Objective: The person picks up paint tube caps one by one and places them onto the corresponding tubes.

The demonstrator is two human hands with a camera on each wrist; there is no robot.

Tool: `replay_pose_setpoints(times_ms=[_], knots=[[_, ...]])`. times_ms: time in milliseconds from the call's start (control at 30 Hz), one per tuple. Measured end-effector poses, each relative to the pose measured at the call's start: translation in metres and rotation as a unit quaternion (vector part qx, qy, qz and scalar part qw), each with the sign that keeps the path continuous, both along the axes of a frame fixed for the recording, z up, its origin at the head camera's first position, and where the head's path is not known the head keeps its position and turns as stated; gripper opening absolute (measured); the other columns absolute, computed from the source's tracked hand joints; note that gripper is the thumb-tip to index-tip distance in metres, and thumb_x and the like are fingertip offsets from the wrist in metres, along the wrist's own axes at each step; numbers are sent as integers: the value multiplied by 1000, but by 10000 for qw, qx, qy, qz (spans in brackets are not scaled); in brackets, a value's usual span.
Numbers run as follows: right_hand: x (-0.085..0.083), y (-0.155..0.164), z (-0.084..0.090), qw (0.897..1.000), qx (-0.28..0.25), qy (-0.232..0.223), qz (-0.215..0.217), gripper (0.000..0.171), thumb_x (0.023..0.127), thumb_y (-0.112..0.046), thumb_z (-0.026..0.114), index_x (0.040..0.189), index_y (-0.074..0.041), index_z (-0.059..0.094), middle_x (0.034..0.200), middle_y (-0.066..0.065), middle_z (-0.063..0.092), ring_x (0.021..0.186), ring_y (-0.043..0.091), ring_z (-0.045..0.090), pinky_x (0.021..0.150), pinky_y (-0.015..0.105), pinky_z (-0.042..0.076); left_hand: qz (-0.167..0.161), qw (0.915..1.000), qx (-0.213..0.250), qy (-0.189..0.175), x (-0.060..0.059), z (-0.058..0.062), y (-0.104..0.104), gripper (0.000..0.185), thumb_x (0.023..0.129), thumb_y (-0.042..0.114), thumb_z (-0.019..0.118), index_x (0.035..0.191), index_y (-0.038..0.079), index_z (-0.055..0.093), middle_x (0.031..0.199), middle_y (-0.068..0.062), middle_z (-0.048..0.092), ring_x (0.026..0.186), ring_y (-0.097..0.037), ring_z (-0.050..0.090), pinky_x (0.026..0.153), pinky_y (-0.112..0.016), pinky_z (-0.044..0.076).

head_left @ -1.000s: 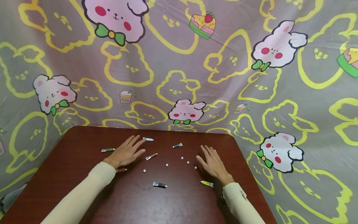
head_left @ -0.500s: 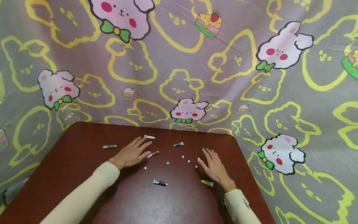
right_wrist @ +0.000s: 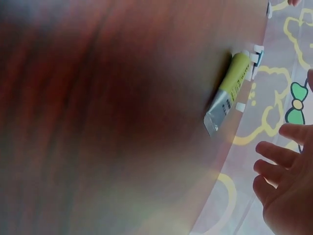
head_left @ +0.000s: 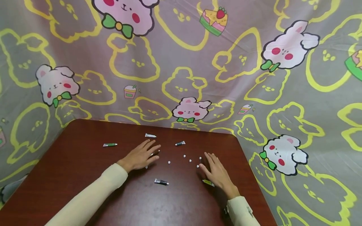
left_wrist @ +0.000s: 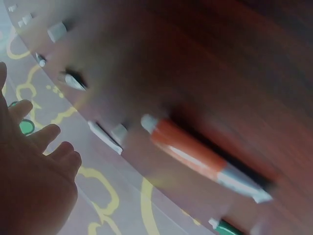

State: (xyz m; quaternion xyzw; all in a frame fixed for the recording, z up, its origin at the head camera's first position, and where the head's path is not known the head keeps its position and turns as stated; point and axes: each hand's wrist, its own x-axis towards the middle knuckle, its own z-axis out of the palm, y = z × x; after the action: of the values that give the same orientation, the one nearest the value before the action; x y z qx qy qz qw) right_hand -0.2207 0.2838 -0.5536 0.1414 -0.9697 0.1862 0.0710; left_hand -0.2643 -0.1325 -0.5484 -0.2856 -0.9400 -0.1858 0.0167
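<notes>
My left hand [head_left: 139,156] hovers over the table with fingers spread and nothing in it. It partly covers a brown paint tube [head_left: 151,154] and a small white cap [head_left: 146,167]. An orange paint tube [left_wrist: 188,152] shows large in the left wrist view; in the head view it is hidden. On the other side, my right hand [head_left: 219,172] has its fingers extended, holding nothing. A yellow paint tube [head_left: 208,182] lies beside its thumb side, partly covered. Two white caps [head_left: 198,166] sit close to its fingertips. Whether either hand touches the tabletop, I cannot tell.
Across the dark red table [head_left: 135,204] lie a green tube [head_left: 110,145], a white tube [head_left: 150,136], a dark teal tube [head_left: 180,143] and a black tube [head_left: 161,182]. More white caps [head_left: 169,162] are scattered mid-table. A patterned cloth [head_left: 158,75] hangs behind.
My left hand has moved right, partly covering the brown tube and a cap; the orange tube has gone out of sight in the head view. My right hand has shifted slightly, and the head view has tilted a little.
</notes>
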Motion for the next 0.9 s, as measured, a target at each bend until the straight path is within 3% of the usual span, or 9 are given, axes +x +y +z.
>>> replay_pose_setpoints(times_ms=[267,533,767,900], knots=[[11,1,-1,9997,72,188,101,80,100,-55,73,161,-8,50,165,24,50,156,49,43,121,68,40,-215,9996,-96,135,2,-1,17,59,111,47,57,162,17,52,170,-23,42,159,-50,35,120,-68,41],[22,0,-3,9991,178,362,116,83,97,-54,77,158,-4,53,161,25,54,152,47,49,116,67,46,-488,9981,-234,296,5,-2,31,53,109,40,64,156,15,58,164,-22,50,156,-49,40,124,-62,39],[34,6,-6,9984,345,419,149,78,93,-50,84,148,0,62,152,27,61,143,47,57,110,64,52,-931,9951,-42,323,5,-1,40,43,109,29,66,147,9,64,157,-25,55,149,-50,48,119,-63,44],[41,9,-9,9978,441,463,165,75,90,-48,86,145,-1,64,148,28,63,139,46,61,107,62,54,-1123,9915,33,658,4,-3,45,39,107,26,70,141,8,68,146,-22,63,141,-45,54,115,-59,48]])
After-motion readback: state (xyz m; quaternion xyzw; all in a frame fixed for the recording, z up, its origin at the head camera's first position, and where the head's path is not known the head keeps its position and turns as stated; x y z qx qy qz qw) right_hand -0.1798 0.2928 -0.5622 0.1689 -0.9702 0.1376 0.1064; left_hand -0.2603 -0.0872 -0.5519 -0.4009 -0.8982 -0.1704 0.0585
